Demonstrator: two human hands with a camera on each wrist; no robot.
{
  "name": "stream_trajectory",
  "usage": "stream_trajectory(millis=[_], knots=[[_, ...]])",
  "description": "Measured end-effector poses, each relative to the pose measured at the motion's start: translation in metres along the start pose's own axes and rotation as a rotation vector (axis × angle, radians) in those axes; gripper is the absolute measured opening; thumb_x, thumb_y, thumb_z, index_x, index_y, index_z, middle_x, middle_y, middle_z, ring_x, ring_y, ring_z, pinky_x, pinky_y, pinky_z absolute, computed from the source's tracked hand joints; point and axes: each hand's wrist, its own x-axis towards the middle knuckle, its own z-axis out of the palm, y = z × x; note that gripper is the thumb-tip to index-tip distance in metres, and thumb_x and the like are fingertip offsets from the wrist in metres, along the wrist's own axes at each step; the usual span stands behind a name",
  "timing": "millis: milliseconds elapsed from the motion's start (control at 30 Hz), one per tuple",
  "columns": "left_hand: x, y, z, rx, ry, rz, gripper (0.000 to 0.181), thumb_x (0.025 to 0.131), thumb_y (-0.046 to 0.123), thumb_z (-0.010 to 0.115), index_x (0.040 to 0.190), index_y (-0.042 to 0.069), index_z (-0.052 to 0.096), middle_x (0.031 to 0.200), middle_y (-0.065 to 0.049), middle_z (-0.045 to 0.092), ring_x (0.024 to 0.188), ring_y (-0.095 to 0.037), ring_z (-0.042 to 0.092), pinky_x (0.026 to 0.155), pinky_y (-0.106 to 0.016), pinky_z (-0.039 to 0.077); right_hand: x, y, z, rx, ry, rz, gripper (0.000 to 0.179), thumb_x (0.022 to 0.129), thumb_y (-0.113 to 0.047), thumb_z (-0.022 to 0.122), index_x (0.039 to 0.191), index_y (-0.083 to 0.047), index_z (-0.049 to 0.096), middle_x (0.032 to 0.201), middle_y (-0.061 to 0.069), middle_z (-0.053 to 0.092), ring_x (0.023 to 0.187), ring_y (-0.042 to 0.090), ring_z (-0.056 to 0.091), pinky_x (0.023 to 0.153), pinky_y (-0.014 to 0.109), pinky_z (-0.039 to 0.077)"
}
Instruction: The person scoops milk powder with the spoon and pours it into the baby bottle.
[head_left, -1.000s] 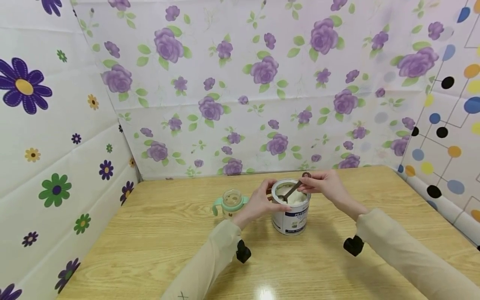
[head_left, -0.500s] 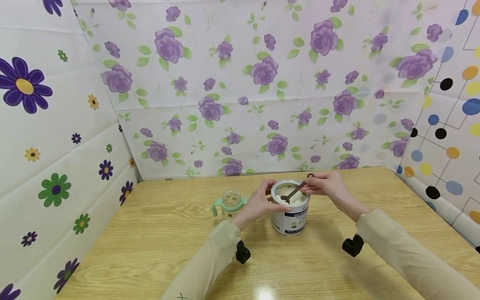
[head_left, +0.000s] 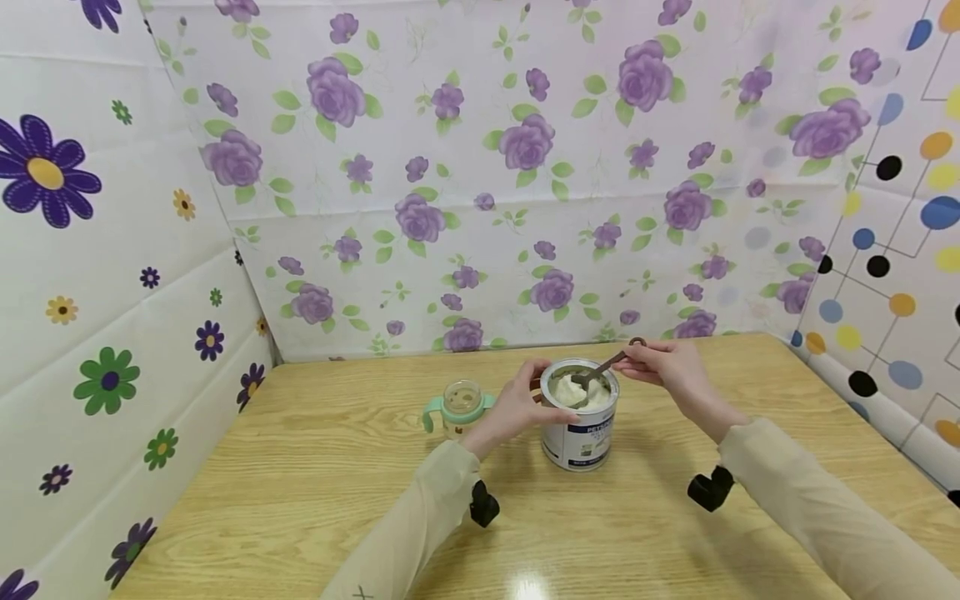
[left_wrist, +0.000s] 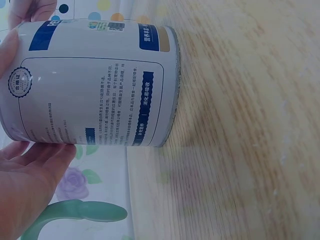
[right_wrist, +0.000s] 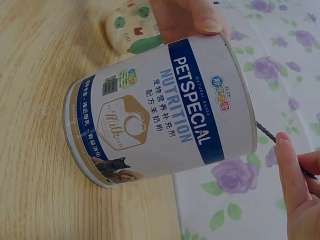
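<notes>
A white and blue milk powder can (head_left: 579,440) stands upright and uncovered on the table, pale powder (head_left: 567,392) inside. My left hand (head_left: 516,408) grips its left side near the rim, thumb in front and fingers behind; the left wrist view shows that hand (left_wrist: 30,185) against the can (left_wrist: 95,95). Between thumb and fingers, my right hand (head_left: 678,377) pinches the handle of a brown spoon (head_left: 609,364). The spoon's bowl is inside the can's mouth, at the powder. In the right wrist view the can wall hides the bowl; only part of the dark handle (right_wrist: 266,132) shows.
Left of the can stands a clear sippy cup (head_left: 462,398) with green handles, partly behind my left wrist. Wooden table (head_left: 322,483) surrounds both things. A flowered sheet (head_left: 420,275) hangs along the back edge, with patterned sheets on both sides.
My right hand has drawn the spoon to the right and slightly up within the can's mouth. The powder's surface looks more heaped. My left hand and the can stay in place.
</notes>
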Motion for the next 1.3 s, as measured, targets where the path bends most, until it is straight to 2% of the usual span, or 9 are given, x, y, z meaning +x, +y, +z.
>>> stream_trajectory(millis=[167,300,567,667,767,900,1000,1200,1300], knots=[[0.0009,-0.0015,0.0005,-0.020,-0.009,0.011,0.079,0.066,0.023,0.082,0.130,0.014,0.037,0.120,0.005,0.045,0.111,-0.016,0.044,0.093,-0.039,0.035,-0.0008,0.0004,-0.0028,0.092,-0.023,0.010,0.012,0.089,-0.001,0.056,0.096,0.006,0.063,0.083,0.020,0.065,0.081,0.025,0.064,0.076,0.033,0.046],[0.0002,-0.0010,0.0007,-0.024,-0.015,0.007,0.079,0.067,0.023,0.082,0.130,0.015,0.037,0.120,0.006,0.044,0.111,-0.015,0.044,0.093,-0.041,0.035,-0.0011,0.0015,-0.0057,0.175,-0.042,0.023,0.013,0.089,0.001,0.055,0.089,0.000,0.068,0.085,0.020,0.064,0.083,0.025,0.063,0.077,0.032,0.045],[0.0004,0.0005,-0.0009,-0.009,-0.015,0.014,0.078,0.067,0.022,0.082,0.130,0.015,0.037,0.120,0.006,0.044,0.111,-0.012,0.044,0.091,-0.032,0.037,0.0004,0.0025,-0.0092,0.192,-0.091,0.011,0.015,0.089,0.002,0.054,0.091,0.000,0.069,0.088,0.021,0.064,0.084,0.027,0.063,0.079,0.033,0.044],[0.0005,-0.0002,-0.0004,-0.006,-0.016,0.014,0.078,0.067,0.022,0.082,0.130,0.015,0.037,0.120,0.006,0.044,0.110,-0.012,0.045,0.091,-0.033,0.037,-0.0005,0.0030,-0.0096,0.191,-0.102,0.011,0.016,0.089,0.002,0.054,0.091,0.000,0.069,0.088,0.022,0.064,0.085,0.027,0.063,0.079,0.033,0.044],[0.0011,-0.0006,0.0005,-0.003,-0.014,0.008,0.079,0.066,0.022,0.082,0.130,0.013,0.036,0.119,0.007,0.044,0.110,-0.012,0.045,0.091,-0.034,0.037,-0.0006,0.0035,-0.0093,0.202,-0.106,0.002,0.015,0.089,0.002,0.054,0.099,0.006,0.065,0.089,0.022,0.064,0.085,0.028,0.063,0.080,0.033,0.044],[0.0011,0.0009,0.0002,-0.001,-0.013,0.002,0.080,0.066,0.022,0.082,0.131,0.013,0.036,0.119,0.007,0.044,0.110,-0.011,0.045,0.090,-0.031,0.037,0.0001,0.0030,-0.0086,0.223,-0.105,-0.008,0.015,0.088,0.003,0.055,0.099,0.008,0.064,0.088,0.022,0.064,0.085,0.027,0.063,0.080,0.033,0.044],[0.0005,0.0020,-0.0006,0.000,-0.013,0.005,0.079,0.067,0.022,0.082,0.130,0.014,0.037,0.120,0.006,0.045,0.110,-0.012,0.045,0.090,-0.030,0.037,0.0002,0.0028,-0.0086,0.219,-0.108,-0.012,0.013,0.088,0.003,0.055,0.095,0.005,0.066,0.088,0.022,0.064,0.084,0.027,0.063,0.079,0.033,0.044],[-0.0008,0.0027,-0.0016,-0.002,-0.017,0.002,0.079,0.067,0.022,0.082,0.131,0.013,0.036,0.120,0.005,0.044,0.110,-0.013,0.044,0.091,-0.032,0.037,0.0005,0.0031,-0.0096,0.213,-0.116,-0.027,0.017,0.089,0.002,0.055,0.101,0.010,0.062,0.089,0.022,0.064,0.085,0.027,0.063,0.079,0.033,0.044],[-0.0005,0.0030,-0.0020,-0.011,-0.016,-0.004,0.080,0.067,0.022,0.082,0.131,0.013,0.036,0.120,0.006,0.044,0.111,-0.012,0.044,0.091,-0.033,0.037,0.0010,0.0033,-0.0093,0.199,-0.123,-0.039,0.016,0.088,0.002,0.056,0.101,0.008,0.064,0.090,0.022,0.063,0.085,0.028,0.063,0.080,0.034,0.044]])
